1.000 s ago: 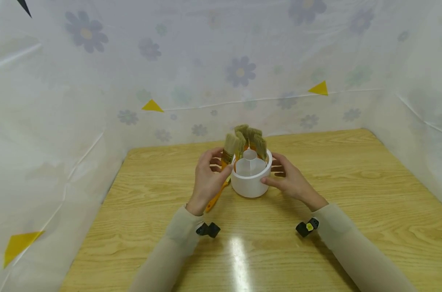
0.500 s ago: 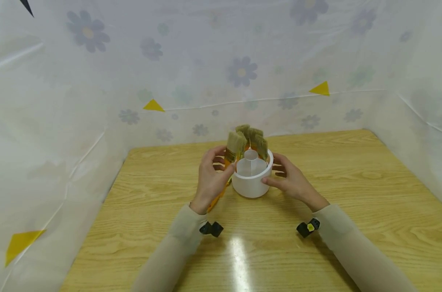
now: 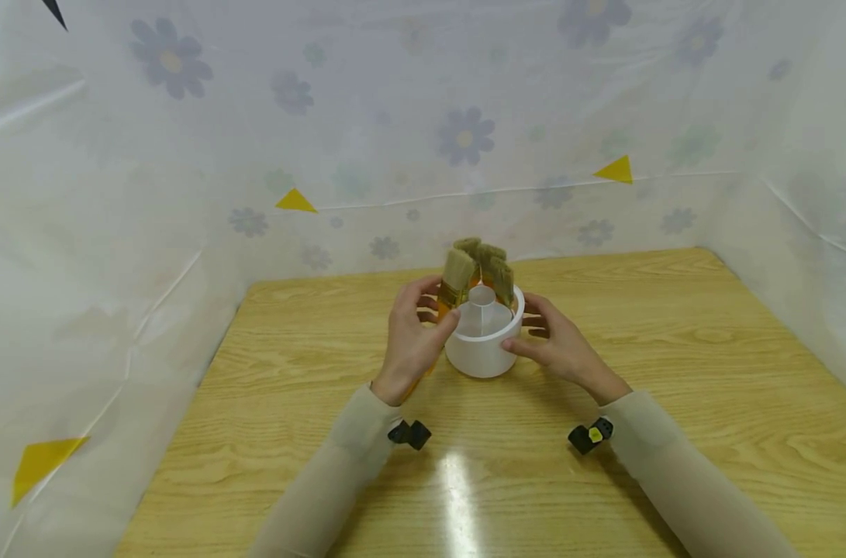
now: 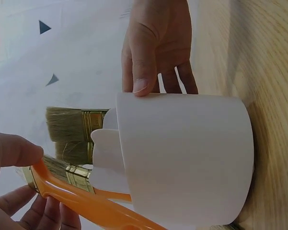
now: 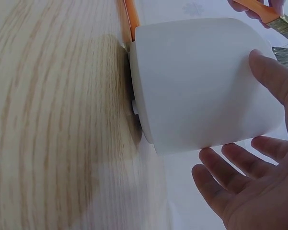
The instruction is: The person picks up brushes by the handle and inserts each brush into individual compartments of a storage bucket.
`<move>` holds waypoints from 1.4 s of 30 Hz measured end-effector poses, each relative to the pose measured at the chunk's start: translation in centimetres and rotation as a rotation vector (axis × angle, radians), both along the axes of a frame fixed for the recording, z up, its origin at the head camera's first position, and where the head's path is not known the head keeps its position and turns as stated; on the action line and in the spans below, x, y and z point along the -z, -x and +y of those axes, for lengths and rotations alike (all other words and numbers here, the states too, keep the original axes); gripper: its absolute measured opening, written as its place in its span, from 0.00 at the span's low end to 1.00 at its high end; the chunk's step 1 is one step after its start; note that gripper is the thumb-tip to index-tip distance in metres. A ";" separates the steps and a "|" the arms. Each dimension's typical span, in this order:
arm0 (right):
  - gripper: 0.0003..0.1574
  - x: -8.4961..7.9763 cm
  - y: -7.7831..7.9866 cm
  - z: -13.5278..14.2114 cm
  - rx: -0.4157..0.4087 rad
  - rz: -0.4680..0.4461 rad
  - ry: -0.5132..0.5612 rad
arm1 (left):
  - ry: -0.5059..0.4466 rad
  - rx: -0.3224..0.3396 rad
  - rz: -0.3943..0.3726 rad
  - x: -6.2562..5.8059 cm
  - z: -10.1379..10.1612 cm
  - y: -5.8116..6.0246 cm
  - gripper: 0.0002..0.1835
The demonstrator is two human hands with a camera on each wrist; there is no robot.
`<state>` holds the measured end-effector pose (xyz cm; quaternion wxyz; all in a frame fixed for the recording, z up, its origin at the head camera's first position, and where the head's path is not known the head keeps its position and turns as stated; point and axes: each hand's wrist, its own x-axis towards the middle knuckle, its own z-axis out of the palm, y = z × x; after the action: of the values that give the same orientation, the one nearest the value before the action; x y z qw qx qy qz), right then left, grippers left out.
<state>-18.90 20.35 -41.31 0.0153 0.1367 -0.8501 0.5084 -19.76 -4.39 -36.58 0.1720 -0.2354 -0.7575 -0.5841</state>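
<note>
My left hand (image 3: pixel 414 335) pinches a flat paintbrush (image 3: pixel 457 273) near its metal ferrule, pale bristles up. Its orange handle (image 4: pixel 91 206) slants down beside the white round holder (image 3: pixel 480 356), outside its wall. Thin dividers and a central tube split the holder inside. Several similar paintbrushes (image 3: pixel 502 280) stand bristles up in its back compartments; the front ones show none. On the holder's right side rests my right hand (image 3: pixel 561 341), thumb in front and fingers curled behind, gripping the wall. The holder stands upright on the table.
Another orange-handled paintbrush (image 5: pixel 131 17) lies on the wood-grain table (image 3: pixel 311 349) at the holder's left, mostly hidden by my left hand in the head view. Flower-printed sheeting (image 3: pixel 367 116) encloses the table at the back and sides.
My left hand has moved slightly right with its paintbrush, bringing the bristles over the holder's left rim and in front of the standing brushes. The right hand and holder stay put.
</note>
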 end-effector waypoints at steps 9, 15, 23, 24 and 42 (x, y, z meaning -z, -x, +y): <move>0.54 0.1 -0.1 0.0 0.007 -0.002 -0.007 | 0.026 -0.009 0.010 -0.2 0.4 0.1 0.25; 0.55 0.1 -0.1 0.0 0.005 -0.005 -0.006 | 0.036 -0.021 0.049 -0.7 0.6 0.3 0.26; 0.54 0.1 -0.2 -0.1 -0.002 0.005 -0.012 | 0.041 -0.011 0.101 -1.5 1.1 0.8 0.26; 0.54 0.1 -0.2 -0.1 -0.003 0.007 -0.014 | 0.046 -0.016 0.105 -1.7 1.1 0.9 0.26; 0.54 -0.1 -0.1 0.0 -0.009 0.021 -0.020 | 0.011 -0.040 0.177 -3.3 2.2 1.8 0.26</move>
<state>-18.84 20.35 -41.19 0.0204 0.1459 -0.8542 0.4986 -21.51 -2.21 -33.32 0.2484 -0.2719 -0.7470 -0.5535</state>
